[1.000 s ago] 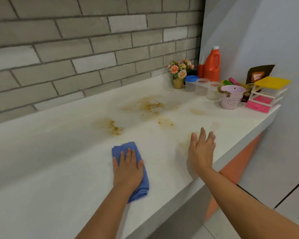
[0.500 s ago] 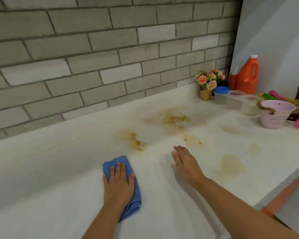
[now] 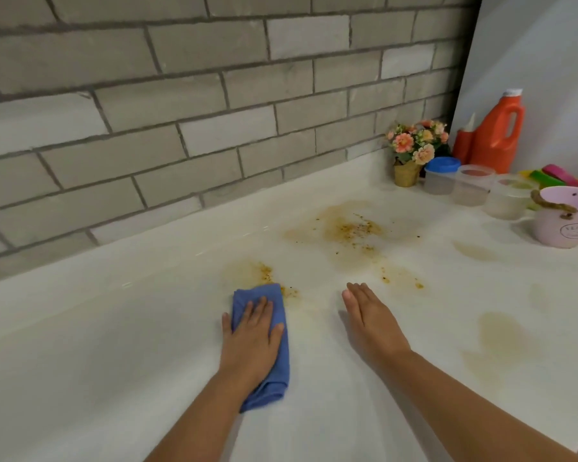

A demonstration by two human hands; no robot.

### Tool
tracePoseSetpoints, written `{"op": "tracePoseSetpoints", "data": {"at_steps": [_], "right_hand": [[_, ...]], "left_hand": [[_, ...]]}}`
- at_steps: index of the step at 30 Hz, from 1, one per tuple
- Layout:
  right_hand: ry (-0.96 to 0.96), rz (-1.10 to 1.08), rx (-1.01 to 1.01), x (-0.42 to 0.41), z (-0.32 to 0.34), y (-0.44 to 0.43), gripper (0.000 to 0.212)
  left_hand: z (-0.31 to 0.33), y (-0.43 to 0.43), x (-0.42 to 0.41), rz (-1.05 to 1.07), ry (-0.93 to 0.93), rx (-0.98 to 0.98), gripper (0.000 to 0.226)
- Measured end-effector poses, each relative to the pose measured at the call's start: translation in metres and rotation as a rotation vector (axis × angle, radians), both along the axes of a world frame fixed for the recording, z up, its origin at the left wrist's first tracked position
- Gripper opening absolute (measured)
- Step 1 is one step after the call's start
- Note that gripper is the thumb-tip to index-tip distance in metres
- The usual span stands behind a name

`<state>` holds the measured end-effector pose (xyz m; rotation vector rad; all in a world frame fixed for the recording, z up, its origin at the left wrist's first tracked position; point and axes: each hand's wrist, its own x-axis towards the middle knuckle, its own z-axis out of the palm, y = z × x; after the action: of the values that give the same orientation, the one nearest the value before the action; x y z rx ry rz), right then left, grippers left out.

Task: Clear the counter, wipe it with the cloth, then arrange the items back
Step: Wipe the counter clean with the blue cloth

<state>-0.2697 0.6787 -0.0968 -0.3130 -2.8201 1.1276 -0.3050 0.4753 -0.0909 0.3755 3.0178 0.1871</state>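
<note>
A folded blue cloth (image 3: 277,378) lies on the white counter (image 3: 114,345), and my left hand (image 3: 252,341) presses flat on it with straight fingers. The cloth's far edge touches a brown, crumbly stain (image 3: 257,273). My right hand (image 3: 369,320) rests flat on the bare counter to the right of the cloth, holding nothing. A larger brown stain with crumbs (image 3: 351,230) spreads farther back, with paler patches (image 3: 499,335) toward the right.
Moved items stand at the far right: a small flower pot (image 3: 411,155), an orange jug (image 3: 499,135), a blue-lidded tub (image 3: 441,176), two clear tubs (image 3: 472,185), a pink cup (image 3: 564,216). A grey brick wall (image 3: 181,95) backs the counter.
My left hand has pushed the cloth forward up to the nearest stain. My right hand shifted left from the counter's front edge. The view swung left.
</note>
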Motion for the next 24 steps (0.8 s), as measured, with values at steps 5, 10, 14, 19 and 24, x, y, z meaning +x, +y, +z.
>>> {"op": "tracePoseSetpoints", "data": {"at_steps": [5,10,14,19,24], "right_hand": [[-0.03,0.002,0.06,-0.004,0.003,-0.003,0.057],[-0.032,-0.016,0.058,-0.007,0.003,-0.002,0.055],[-0.027,-0.017,0.065,-0.004,0.004,-0.003,0.056],[-0.036,-0.015,0.059,-0.002,0.005,-0.004,0.058],[-0.035,-0.01,0.078,-0.003,0.002,-0.003,0.072]], "left_hand": [[0.0,0.024,-0.076,0.079,-0.064,0.005,0.057],[-0.011,0.052,-0.013,-0.287,0.062,0.021,0.082],[-0.016,-0.009,0.007,-0.309,0.062,-0.017,0.07],[-0.006,-0.047,-0.091,0.087,0.023,0.014,0.056],[-0.002,-0.017,-0.138,0.255,0.004,0.007,0.058]]}}
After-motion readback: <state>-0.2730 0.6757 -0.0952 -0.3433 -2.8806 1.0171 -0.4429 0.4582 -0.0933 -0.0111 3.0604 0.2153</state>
